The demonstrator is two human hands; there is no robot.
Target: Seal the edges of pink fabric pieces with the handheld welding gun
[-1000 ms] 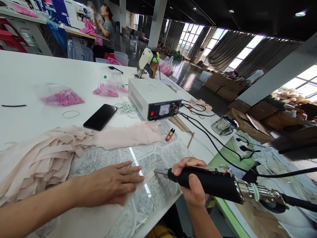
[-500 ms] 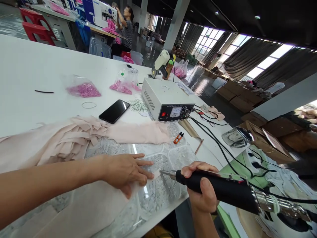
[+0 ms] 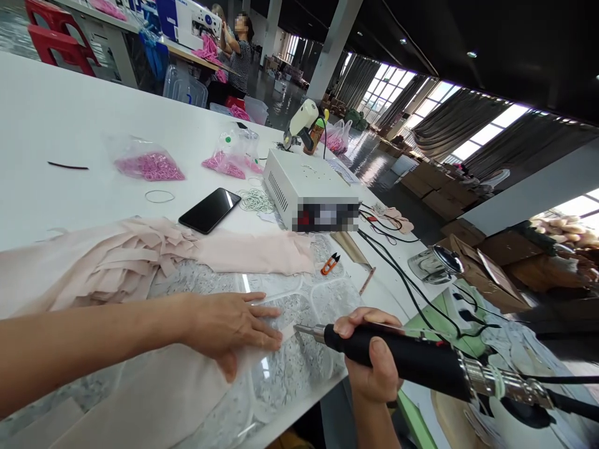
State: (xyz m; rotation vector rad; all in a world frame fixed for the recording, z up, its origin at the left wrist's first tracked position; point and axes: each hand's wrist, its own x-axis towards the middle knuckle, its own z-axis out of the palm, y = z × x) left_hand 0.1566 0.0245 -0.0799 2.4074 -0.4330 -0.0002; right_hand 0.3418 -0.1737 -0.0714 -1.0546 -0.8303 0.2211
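Note:
My left hand [image 3: 229,324] lies flat with its fingers spread, pressing a pale pink fabric piece [image 3: 168,386] onto a marbled, clear-covered mat [image 3: 322,362]. From under its fingertips a narrow end of the fabric [image 3: 289,331] sticks out to the right. In my right hand [image 3: 374,374] is a thick black handheld ultrasonic cutter [image 3: 412,358], gripped like a pen, its cable trailing off to the right. The cutter's metal tip is at the end of the narrow fabric; whether it touches cannot be made out. Behind the left hand lies a pile of pale pink fabric strips [image 3: 126,262].
Beyond the mat are orange thread snips [image 3: 330,264], a phone [image 3: 209,210], a white control box [image 3: 304,178] and bags of pink rings [image 3: 150,165]. Black cables [image 3: 397,262] run past a lidded glass jar [image 3: 435,265] at right. A co-worker [image 3: 239,59] sits at a sewing machine.
The whole view has shifted slightly, so most things sit a little further left. Both hands keep nearly the same pose, with the cutter's tip still beside the fabric end.

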